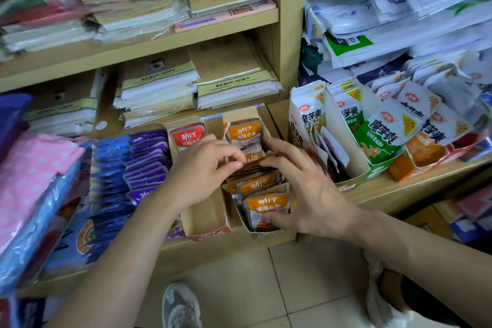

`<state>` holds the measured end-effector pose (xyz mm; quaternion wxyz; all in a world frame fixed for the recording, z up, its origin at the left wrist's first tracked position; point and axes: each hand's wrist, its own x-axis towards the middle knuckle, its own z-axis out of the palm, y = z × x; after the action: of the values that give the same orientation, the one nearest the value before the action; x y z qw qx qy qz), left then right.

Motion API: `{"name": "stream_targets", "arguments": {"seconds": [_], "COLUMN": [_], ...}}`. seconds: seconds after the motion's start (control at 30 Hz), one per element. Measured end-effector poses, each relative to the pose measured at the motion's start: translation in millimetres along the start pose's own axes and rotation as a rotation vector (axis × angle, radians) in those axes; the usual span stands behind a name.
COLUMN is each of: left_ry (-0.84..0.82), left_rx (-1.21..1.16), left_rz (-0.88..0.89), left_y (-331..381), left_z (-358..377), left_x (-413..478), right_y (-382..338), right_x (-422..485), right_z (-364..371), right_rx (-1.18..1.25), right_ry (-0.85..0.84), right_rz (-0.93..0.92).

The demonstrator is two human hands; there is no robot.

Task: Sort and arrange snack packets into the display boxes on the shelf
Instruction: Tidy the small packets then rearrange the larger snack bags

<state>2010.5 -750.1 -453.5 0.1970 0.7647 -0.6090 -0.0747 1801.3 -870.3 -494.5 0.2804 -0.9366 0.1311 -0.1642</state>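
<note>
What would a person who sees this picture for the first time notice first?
First the two hands: the left hand and the right hand both hold the row of orange packets in a cardboard box at the middle of the lower shelf. Next come the blue and purple packets in rows to its left, and the white and green packets leaning in boxes to its right.

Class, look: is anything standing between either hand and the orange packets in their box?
Nothing visible does. The left hand pinches the orange packets from above, and the right hand grips the row inside the cardboard box.
</note>
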Motion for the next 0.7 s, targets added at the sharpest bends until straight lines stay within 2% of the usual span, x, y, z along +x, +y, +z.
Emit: {"name": "stream_targets", "arguments": {"seconds": [0.2, 0.43, 0.5, 0.6, 0.7], "left_ry": [0.093, 0.411, 0.341, 0.118, 0.067], "left_rx": [-0.03, -0.078, -0.189, -0.239, -0.254], "left_rz": [-0.051, -0.082, -0.067, -0.043, -0.054], "left_y": [-3.4, -4.9, -6.1, -2.7, -1.0], "left_z": [1.6, -0.1, -4.7, -8.3, -9.4], "left_x": [3.6, 9.6, 10.9, 4.3, -7.4], "right_y": [0.4, 1.7, 2.5, 0.7, -2.4], "right_x": [4.1, 3.3, 2.8, 1.8, -0.8], "right_z": [1.8, 3.1, 2.9, 2.5, 4.2], "right_rx": [-0.012, -0.023, -0.028, -0.023, 0.017], "right_ry": [0.017, 0.015, 0.017, 0.037, 0.072], "right_rz": [-0.005, 0.016, 0.013, 0.016, 0.073]}}
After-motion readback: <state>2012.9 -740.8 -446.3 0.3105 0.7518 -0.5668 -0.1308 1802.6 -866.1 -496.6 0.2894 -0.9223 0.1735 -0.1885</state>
